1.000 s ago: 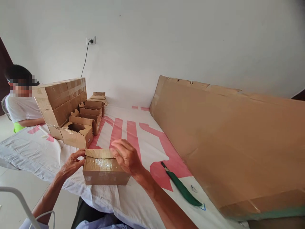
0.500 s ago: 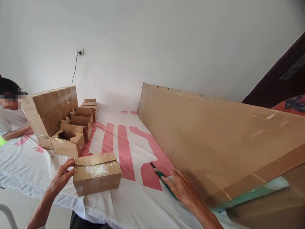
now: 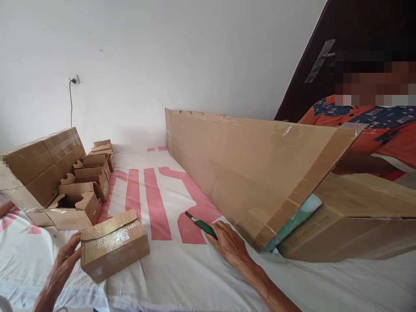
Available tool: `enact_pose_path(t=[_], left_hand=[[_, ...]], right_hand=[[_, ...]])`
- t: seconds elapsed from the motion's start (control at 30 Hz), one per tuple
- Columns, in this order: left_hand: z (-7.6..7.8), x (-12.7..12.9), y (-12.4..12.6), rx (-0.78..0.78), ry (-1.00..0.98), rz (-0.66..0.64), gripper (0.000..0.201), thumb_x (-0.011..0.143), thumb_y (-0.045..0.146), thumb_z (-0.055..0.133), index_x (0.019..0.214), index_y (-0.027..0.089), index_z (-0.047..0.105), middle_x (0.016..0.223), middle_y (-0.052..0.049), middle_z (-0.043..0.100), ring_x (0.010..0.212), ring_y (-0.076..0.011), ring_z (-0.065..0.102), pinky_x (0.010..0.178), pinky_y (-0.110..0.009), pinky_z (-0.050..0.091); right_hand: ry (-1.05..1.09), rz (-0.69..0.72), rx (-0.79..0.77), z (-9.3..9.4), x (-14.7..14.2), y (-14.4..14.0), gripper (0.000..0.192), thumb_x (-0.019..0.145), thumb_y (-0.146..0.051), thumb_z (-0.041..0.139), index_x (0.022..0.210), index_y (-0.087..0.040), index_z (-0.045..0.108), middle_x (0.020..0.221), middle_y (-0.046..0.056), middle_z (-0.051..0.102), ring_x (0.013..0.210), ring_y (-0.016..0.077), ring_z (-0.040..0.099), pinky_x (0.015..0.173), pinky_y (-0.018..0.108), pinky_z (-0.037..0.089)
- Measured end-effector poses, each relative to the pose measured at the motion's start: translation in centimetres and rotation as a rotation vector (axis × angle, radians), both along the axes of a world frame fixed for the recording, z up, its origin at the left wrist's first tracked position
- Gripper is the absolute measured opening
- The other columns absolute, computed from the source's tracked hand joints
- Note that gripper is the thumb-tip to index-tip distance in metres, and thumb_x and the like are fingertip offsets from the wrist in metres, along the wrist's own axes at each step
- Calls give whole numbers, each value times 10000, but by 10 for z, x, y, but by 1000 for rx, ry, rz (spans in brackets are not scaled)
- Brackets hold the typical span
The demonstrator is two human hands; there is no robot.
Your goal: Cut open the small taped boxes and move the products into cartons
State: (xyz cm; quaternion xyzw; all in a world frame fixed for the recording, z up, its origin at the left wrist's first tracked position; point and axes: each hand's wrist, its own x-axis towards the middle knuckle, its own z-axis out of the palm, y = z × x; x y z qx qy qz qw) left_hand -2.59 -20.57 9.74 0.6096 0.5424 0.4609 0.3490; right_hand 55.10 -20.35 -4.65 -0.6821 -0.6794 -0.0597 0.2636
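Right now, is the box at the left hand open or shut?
The box at the left hand looks shut: cardboard covers its top, with no opening showing.

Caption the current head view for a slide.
Left hand touching a taped cardboard box, right hand on a green tool, over a red-patterned white cloth.

One left hand (image 3: 67, 251) and one right hand (image 3: 228, 242) made two in all. There was one taped box (image 3: 113, 249), one green tool (image 3: 206, 227), one cardboard panel (image 3: 234, 164) and one large box (image 3: 351, 238). The open boxes (image 3: 73, 214) numbered at least three, the farther ones overlapping too much to count; the stacked boxes (image 3: 45, 167) could not be counted exactly. One door handle (image 3: 320, 60), one power cord (image 3: 70, 104) and one person in orange (image 3: 383, 119) completed the count.
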Motion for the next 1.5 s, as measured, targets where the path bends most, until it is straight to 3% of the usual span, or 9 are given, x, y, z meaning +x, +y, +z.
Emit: enact_pose_path(t=[0.13,0.23,0.33,0.4,0.5,0.57,0.77,1.03,1.5], left_hand=[[-2,-3,-1,-12,-17,-9,641,743,770,829,1149,276,869,1497,-120,707,1520,-453,505,1262,-533,438],[-1,0,-1,-17,-29,-31,660,730,783,835,1148,274,868,1461,-132,728,1505,-459,516,1255,-543,443],[6,7,-5,-5,-54,-61,663,695,788,864,1069,241,881,1459,-160,722,1471,-476,544,1241,-537,454],[14,13,-11,-10,-64,-82,648,711,761,878,1078,227,879,1507,-170,688,1468,-475,545,1235,-523,460],[27,23,-23,-66,-78,-104,592,804,671,869,1198,229,850,1604,-158,608,1479,-439,542,1222,-491,474],[33,28,-29,-77,-103,-119,593,812,656,876,1208,217,844,1618,-163,590,1477,-431,546,1213,-478,480],[35,34,-31,-54,-135,-158,560,841,626,872,1220,214,841,1581,-160,624,1508,-424,514,1217,-470,473],[31,32,-30,-61,-142,-185,565,880,625,838,1276,222,827,1613,-149,595,1491,-413,538,1261,-495,433],[30,35,-33,-86,-162,-187,572,864,589,873,1308,232,818,1673,-151,525,1553,-419,464,1207,-453,503]], right_hand=[[39,9,81,7,-5,-5,196,993,-325,519,878,-234,650,894,120,717,885,312,711,780,404,548],[175,15,169,21,-12,-11,297,1016,-409,449,972,-230,682,929,137,750,864,325,723,769,428,564],[406,4,152,49,-21,-19,433,1019,-524,413,1130,-230,711,1042,147,793,916,325,746,785,421,586],[577,21,30,75,-31,-23,479,1005,-610,414,1071,-245,717,902,108,776,756,290,711,673,385,571],[798,174,-151,119,-56,-31,525,1003,-701,416,877,-251,655,701,41,645,558,210,551,523,327,484],[892,322,-203,149,-79,-38,505,998,-707,480,954,-241,669,736,24,631,561,182,515,514,303,468],[799,691,-340,207,-141,-36,411,1022,-593,561,1049,-236,763,738,-1,611,640,172,519,574,278,457],[667,879,-336,211,-173,-7,355,1042,-452,553,1092,-228,823,920,38,784,816,213,685,722,308,549],[637,902,-411,212,-176,6,373,1030,-471,574,1056,-204,832,869,29,755,749,183,632,650,279,496]])
